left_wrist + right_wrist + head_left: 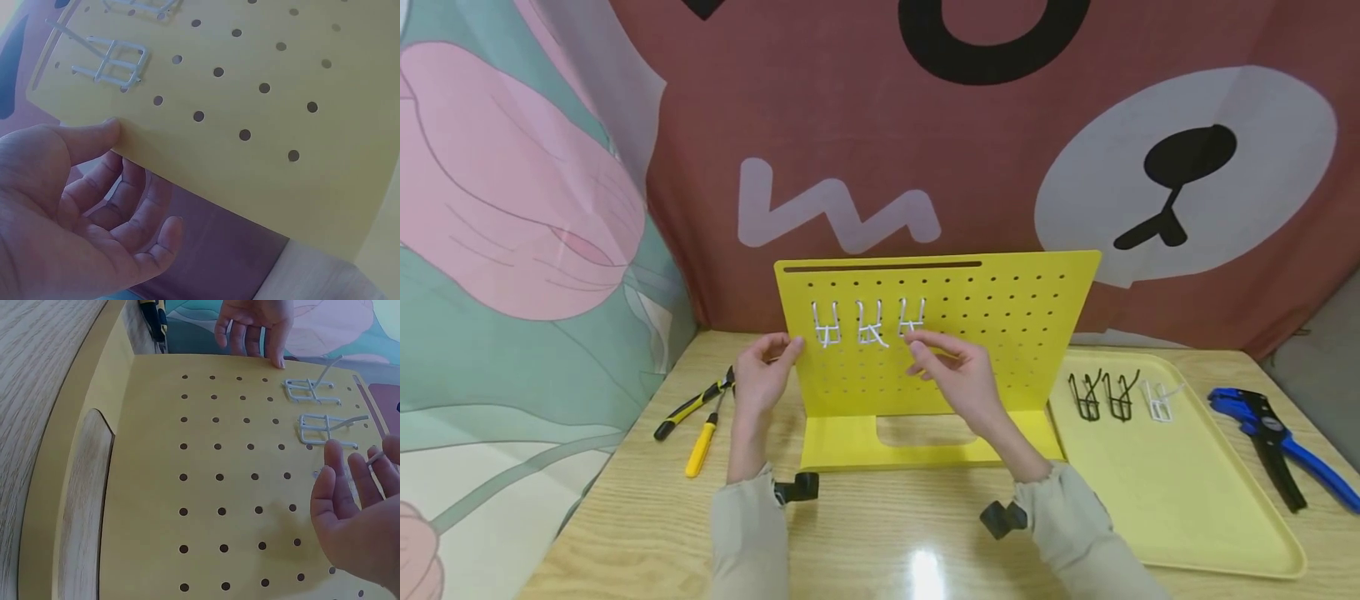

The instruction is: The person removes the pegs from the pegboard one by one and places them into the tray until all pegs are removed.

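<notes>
A yellow pegboard (842,405) stands upright on its base. My left hand (762,377) grips the board's left edge; in the left wrist view its thumb (94,139) lies on the front and the other fingers curl behind. Two white wire hooks (827,332) (871,325) hang side by side on the upper left of the board. To their right is a third white hook (912,323), and my right hand (964,375) pinches its prong (375,458) between thumb and finger. The right fingers partly hide this hook in the right wrist view.
On the right, a pale yellow tray (1195,500) bears two black hooks (1087,398) (1120,398) and one white hook (1160,403). Blue wire strippers (1272,429) lie beyond it. Left of the board are yellow-black pliers (688,411) and a yellow-handled screwdriver (702,446).
</notes>
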Demonstrator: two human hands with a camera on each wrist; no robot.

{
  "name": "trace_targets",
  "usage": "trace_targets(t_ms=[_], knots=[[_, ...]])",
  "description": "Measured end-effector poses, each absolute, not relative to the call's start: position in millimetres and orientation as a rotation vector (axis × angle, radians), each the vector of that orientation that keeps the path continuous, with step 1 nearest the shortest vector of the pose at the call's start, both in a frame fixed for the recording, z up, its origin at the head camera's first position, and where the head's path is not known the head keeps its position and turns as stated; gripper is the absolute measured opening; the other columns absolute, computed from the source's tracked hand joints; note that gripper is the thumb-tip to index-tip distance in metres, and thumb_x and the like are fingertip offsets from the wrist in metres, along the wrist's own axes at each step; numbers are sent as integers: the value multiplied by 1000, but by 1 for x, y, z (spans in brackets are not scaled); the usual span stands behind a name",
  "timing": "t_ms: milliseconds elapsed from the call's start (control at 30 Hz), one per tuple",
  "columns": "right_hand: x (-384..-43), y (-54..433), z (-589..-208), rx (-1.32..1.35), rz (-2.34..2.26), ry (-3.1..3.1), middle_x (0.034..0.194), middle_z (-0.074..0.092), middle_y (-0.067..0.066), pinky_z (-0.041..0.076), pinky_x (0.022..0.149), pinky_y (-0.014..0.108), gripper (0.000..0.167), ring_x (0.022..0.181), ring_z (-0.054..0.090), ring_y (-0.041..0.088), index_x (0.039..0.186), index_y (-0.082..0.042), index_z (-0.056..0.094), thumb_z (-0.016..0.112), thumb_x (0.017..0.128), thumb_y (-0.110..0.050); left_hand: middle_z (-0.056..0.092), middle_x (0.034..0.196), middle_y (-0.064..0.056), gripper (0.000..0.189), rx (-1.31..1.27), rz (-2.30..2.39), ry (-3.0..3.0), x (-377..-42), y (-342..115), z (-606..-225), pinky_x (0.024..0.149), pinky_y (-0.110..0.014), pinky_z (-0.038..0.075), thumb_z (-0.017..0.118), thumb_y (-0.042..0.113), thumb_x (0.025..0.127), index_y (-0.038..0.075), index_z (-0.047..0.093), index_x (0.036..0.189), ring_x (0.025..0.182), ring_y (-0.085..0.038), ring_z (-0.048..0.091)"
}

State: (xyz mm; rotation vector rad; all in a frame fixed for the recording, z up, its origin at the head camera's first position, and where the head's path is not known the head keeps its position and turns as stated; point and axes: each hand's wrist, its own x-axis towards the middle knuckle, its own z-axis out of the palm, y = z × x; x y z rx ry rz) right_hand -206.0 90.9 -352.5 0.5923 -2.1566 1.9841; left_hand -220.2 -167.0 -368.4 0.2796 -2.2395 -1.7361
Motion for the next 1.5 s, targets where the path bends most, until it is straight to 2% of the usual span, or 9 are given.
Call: trace_targets(t_ms=[200, 333, 567, 733, 933, 1200, 1267, 1433, 1500], knots=[[-202, 92, -351, 715, 1941, -2133, 114, 65, 22, 54, 73, 35, 22, 75, 68, 26, 112, 5, 66, 63, 92, -4, 64, 99, -14, 25, 255, -1737, -2239, -220, -166, -369, 79, -30, 43, 68, 20, 91, -1, 65, 105, 87, -17, 56], [-198, 93, -346, 758, 1937, -2106, 112, 65, 23, 54, 76, 37, 21, 75, 68, 21, 111, 5, 67, 62, 92, -3, 64, 99, -13, 25, 250, -1748, -2230, -219, -166, -370, 79, -30, 43, 68, 20, 91, -1, 66, 105, 88, -18, 56], [-191, 96, -335, 777, 1926, -2091, 103, 71, 5, 54, 73, 34, 20, 73, 67, 17, 108, 7, 67, 62, 93, -4, 64, 102, -14, 28, 260, -1753, -2246, -219, -167, -370, 80, -31, 43, 67, 22, 91, 0, 65, 107, 92, -23, 57], [-188, 101, -333, 833, 1915, -2115, 98, 69, 19, 53, 67, 30, 17, 71, 66, 19, 103, 6, 68, 58, 95, -6, 64, 102, -13, 30, 260, -1746, -2256, -219, -168, -369, 81, -31, 42, 66, 26, 92, 0, 65, 108, 91, -20, 56], [-188, 109, -341, 824, 1979, -2167, 91, 69, 22, 54, 65, 31, 19, 71, 67, 21, 101, 8, 66, 55, 98, -8, 63, 103, -13, 30, 274, -1753, -2255, -220, -168, -370, 80, -31, 43, 67, 24, 92, 0, 65, 109, 90, -19, 56], [-185, 132, -356, 644, 2113, -2240, 88, 72, 6, 55, 68, 31, 30, 74, 68, 19, 105, 11, 62, 51, 101, -17, 64, 106, -14, 29, 267, -1743, -2256, -221, -169, -371, 80, -29, 44, 66, 23, 92, 0, 65, 109, 91, -17, 58], [-186, 138, -360, 614, 2116, -2253, 87, 72, 6, 55, 69, 31, 31, 74, 67, 18, 104, 11, 61, 50, 101, -18, 64, 105, -14, 28, 269, -1737, -2256, -221, -168, -371, 80, -29, 44, 67, 22, 92, 0, 65, 108, 89, -17, 58], [-188, 153, -368, 551, 2067, -2287, 84, 70, 3, 55, 68, 30, 26, 73, 67, 18, 99, 3, 64, 49, 102, -19, 64, 103, -13, 27, 273, -1727, -2254, -220, -168, -369, 78, -29, 44, 67, 23, 92, 0, 65, 107, 89, -17, 58], [-188, 157, -370, 536, 2040, -2298, 83, 70, 3, 55, 67, 29, 27, 73, 67, 17, 100, 4, 63, 49, 102, -19, 64, 103, -12, 27, 266, -1734, -2245, -220, -168, -369, 77, -29, 44, 67, 23, 91, 0, 65, 106, 90, -18, 58]])
